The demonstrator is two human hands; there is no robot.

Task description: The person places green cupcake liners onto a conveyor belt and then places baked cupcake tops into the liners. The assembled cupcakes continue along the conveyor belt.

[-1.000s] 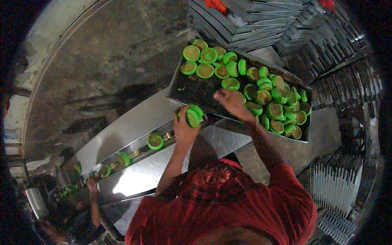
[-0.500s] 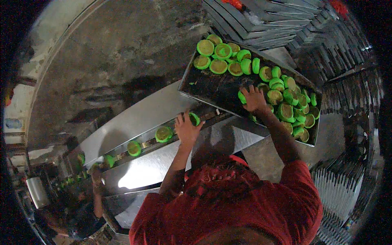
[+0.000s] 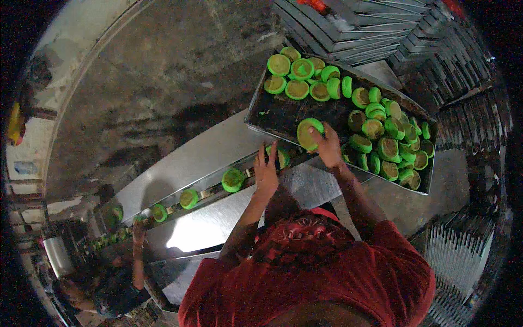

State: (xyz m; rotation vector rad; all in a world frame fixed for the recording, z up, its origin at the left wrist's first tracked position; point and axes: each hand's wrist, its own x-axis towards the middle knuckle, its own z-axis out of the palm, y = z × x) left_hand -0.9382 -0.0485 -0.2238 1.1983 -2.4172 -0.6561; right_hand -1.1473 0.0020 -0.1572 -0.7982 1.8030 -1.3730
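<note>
My right hand is closed on a round green bun with a brownish flat face, lifted at the near edge of a dark metal tray. Inside the tray, many similar green buns fill the far left corner and the right half, some lying flat, others on edge. My left hand reaches over a narrow conveyor track, fingers stretched out. Another green bun sits partly hidden against those fingers. Several more, such as a green bun, stand spaced along the track to the left.
Sloping metal panels flank the track. At the lower left, a co-worker's hand is at the track. Stacked metal trays stand at the far right, and another upright stack at the near right.
My right hand has moved left and toward me, lifting a bun from the tray. The left hand has shifted right along the track. The view has shifted slightly.
</note>
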